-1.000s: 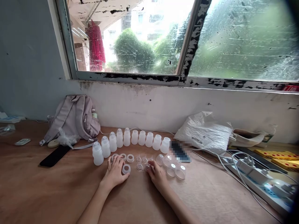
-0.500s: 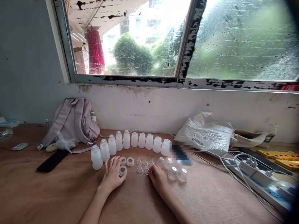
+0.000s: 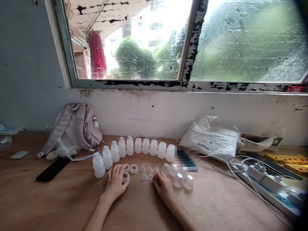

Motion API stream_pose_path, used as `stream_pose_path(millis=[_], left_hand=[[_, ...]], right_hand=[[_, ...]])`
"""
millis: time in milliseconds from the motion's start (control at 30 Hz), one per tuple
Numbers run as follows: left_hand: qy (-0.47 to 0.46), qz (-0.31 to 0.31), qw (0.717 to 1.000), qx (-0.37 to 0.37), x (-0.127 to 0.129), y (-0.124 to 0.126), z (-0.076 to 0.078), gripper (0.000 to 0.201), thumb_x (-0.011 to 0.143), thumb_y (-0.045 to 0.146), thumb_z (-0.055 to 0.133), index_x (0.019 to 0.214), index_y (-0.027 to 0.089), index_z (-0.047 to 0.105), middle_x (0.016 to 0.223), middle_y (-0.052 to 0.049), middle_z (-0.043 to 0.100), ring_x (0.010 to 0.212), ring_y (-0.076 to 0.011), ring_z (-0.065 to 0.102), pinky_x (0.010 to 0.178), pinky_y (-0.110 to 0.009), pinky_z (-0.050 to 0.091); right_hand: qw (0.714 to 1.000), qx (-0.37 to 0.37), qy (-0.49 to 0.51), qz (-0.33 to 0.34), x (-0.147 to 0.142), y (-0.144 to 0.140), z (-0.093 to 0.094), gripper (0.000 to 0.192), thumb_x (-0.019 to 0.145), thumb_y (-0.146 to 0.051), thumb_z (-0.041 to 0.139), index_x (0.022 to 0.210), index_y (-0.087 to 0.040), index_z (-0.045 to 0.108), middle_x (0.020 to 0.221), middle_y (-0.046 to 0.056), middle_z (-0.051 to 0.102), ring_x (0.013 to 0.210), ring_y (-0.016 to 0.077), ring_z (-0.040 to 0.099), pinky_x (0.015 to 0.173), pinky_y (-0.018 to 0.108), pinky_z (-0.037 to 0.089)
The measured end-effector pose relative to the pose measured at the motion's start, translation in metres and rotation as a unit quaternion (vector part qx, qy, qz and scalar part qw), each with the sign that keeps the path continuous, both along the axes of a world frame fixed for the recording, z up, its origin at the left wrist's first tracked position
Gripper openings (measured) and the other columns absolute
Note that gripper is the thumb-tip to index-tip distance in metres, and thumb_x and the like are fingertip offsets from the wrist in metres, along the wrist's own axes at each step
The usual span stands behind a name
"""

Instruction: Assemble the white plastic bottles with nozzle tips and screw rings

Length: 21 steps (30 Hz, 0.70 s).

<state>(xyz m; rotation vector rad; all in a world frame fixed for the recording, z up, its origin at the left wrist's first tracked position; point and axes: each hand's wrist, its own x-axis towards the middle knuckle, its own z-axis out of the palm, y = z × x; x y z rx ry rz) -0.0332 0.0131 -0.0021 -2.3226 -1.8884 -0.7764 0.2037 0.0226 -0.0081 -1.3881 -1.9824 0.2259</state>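
My left hand [image 3: 115, 180] lies on the table with its fingers apart and arched, beside several white screw rings; its thumb is at the edge of the nearest ring [image 3: 125, 177]. Curled fingers on my right hand [image 3: 165, 186] rest at the right end of a small group of clear bottle teats [image 3: 144, 177]; whether they grip one is hidden. Right of that hand are several clear dome caps [image 3: 177, 181]. Behind stands a curved row of frosted baby bottles: the left ones, such as this bottle [image 3: 98, 166], are capped, while the right ones, like this bottle [image 3: 170, 153], have open necks.
At the left are a black phone [image 3: 53, 169], a crumpled plastic bag [image 3: 67, 149] and a mauve backpack [image 3: 72, 128]. A silver mailing bag [image 3: 209, 136] leans at the wall. Cables and a power strip [image 3: 271, 187] with plugged adapters line the right side.
The view has shifted very slightly. Both hands stay in nearly the same places, and the bottles, rings, teats and caps have not visibly moved.
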Motion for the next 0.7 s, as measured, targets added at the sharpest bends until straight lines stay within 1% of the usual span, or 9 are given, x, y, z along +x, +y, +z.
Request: stream_pose_path(millis=[100,167,267,333,400,467,567,633,700], left_hand=[[-0.005,-0.005,1.000,0.007,0.000,0.001,0.000,0.046,0.073,0.030,0.047,0.118,0.026,0.040,0.119,-0.005,0.046,0.113,-0.0229,0.036,0.097,-0.045,0.020],[-0.013,-0.013,1.000,0.019,0.001,0.000,0.003,0.044,0.074,0.030,0.048,0.117,0.025,0.042,0.118,-0.005,0.047,0.112,-0.0230,0.038,0.097,-0.045,0.022],[-0.032,-0.037,0.998,0.045,0.005,-0.002,0.010,0.038,0.075,0.028,0.046,0.113,0.023,0.045,0.114,-0.006,0.050,0.109,-0.0222,0.041,0.095,-0.043,0.027],[-0.046,-0.062,0.995,0.061,0.008,-0.004,0.014,0.033,0.076,0.024,0.044,0.109,0.022,0.048,0.111,-0.006,0.053,0.106,-0.0216,0.044,0.093,-0.042,0.030],[-0.056,-0.082,0.992,0.075,0.010,-0.004,0.015,0.030,0.077,0.022,0.043,0.105,0.022,0.051,0.107,-0.006,0.055,0.104,-0.0219,0.046,0.092,-0.043,0.031],[-0.066,-0.092,0.990,0.088,0.011,-0.004,0.015,0.028,0.077,0.020,0.042,0.103,0.021,0.053,0.104,-0.006,0.057,0.102,-0.0223,0.048,0.091,-0.043,0.033],[-0.085,-0.093,0.987,0.099,0.011,-0.003,0.013,0.027,0.076,0.019,0.042,0.101,0.020,0.054,0.101,-0.007,0.058,0.100,-0.0225,0.050,0.088,-0.042,0.037],[-0.099,-0.095,0.986,0.097,0.011,-0.003,0.012,0.026,0.077,0.018,0.041,0.099,0.019,0.055,0.099,-0.008,0.059,0.097,-0.0222,0.051,0.086,-0.041,0.039],[-0.113,-0.098,0.984,0.093,0.011,-0.003,0.010,0.024,0.077,0.017,0.041,0.097,0.019,0.055,0.097,-0.008,0.059,0.095,-0.0216,0.052,0.084,-0.041,0.040]], right_hand=[[1.000,0.006,0.006,0.003,0.001,0.000,-0.002,0.009,0.075,-0.015,0.043,0.070,-0.018,0.050,0.073,0.004,0.057,0.070,0.0174,0.054,0.063,0.028,0.042],[1.000,0.010,0.017,0.009,0.002,-0.001,-0.003,0.010,0.076,-0.016,0.043,0.071,-0.019,0.050,0.074,0.004,0.057,0.070,0.0171,0.054,0.063,0.028,0.043],[0.999,0.030,0.041,0.009,0.002,-0.002,-0.002,0.009,0.078,-0.017,0.042,0.078,-0.019,0.051,0.078,0.005,0.057,0.074,0.0178,0.054,0.066,0.029,0.043],[0.997,0.057,0.048,0.008,-0.001,-0.001,0.003,0.011,0.079,-0.018,0.041,0.085,-0.020,0.050,0.083,0.006,0.057,0.079,0.0193,0.054,0.070,0.032,0.043],[0.995,0.085,0.047,0.014,-0.008,0.006,0.015,0.014,0.080,-0.018,0.041,0.091,-0.020,0.049,0.087,0.007,0.057,0.083,0.0208,0.053,0.073,0.034,0.043],[0.993,0.110,0.043,0.031,-0.021,0.019,0.032,0.020,0.080,-0.017,0.039,0.098,-0.020,0.048,0.093,0.008,0.056,0.087,0.0219,0.052,0.076,0.037,0.042],[0.987,0.142,0.017,0.072,-0.047,0.051,0.063,0.034,0.079,-0.014,0.040,0.112,-0.020,0.043,0.103,0.009,0.053,0.096,0.0225,0.049,0.082,0.038,0.041],[0.986,0.149,-0.010,0.075,-0.065,0.075,0.080,0.041,0.077,-0.014,0.042,0.118,-0.019,0.039,0.112,0.011,0.049,0.101,0.0225,0.047,0.085,0.037,0.039],[0.986,0.142,-0.046,0.071,-0.081,0.096,0.090,0.047,0.076,-0.014,0.044,0.123,-0.018,0.036,0.119,0.012,0.045,0.107,0.0235,0.044,0.087,0.038,0.038]])
